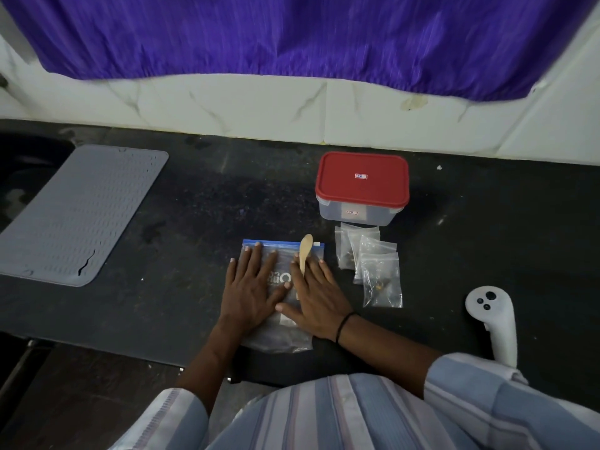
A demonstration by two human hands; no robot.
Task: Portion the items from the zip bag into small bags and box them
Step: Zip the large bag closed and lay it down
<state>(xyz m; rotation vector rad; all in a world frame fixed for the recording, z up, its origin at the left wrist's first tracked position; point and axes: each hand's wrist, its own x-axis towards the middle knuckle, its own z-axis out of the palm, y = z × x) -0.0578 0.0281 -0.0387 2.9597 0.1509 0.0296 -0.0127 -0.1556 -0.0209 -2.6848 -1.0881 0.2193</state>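
Mat (78,212): grey ribbed sheet lying flat at the tabletop's left end, its near edge torn; we count it as no part of the job.
Tabletop (194,206): dark and speckled, running to the tiled wall at the far edge.
Left hand (251,284): laid flat on the zip bag's left half with fingers straight and spread; the grip closes on nothing and only presses.
Zip bag (279,332): clear, with a blue seal strip at its far end, lying flat near the middle of the tabletop's near edge; we cannot tell what it holds.
Spoon (304,251): pale wood, lying on the bag with the bowl over the seal strip and the handle running under the right fingers.
Right hand (316,300): also flat and open on the bag's right half, a dark band at the wrist; it holds nothing, though the spoon handle lies just beneath it.
Box (362,190): clear tub, red lid on, toward the far edge, right of centre.
Small bags (373,264): a loose overlapping pile just before the box; dark bits show in some.
Controller (493,323): white, near the tabletop's right end.
Step in hand, as we judge it: steadying the zip bag before opening it.
Advice: lift the spoon clear first, pin the bag body with one hand, part the seal from one corner.
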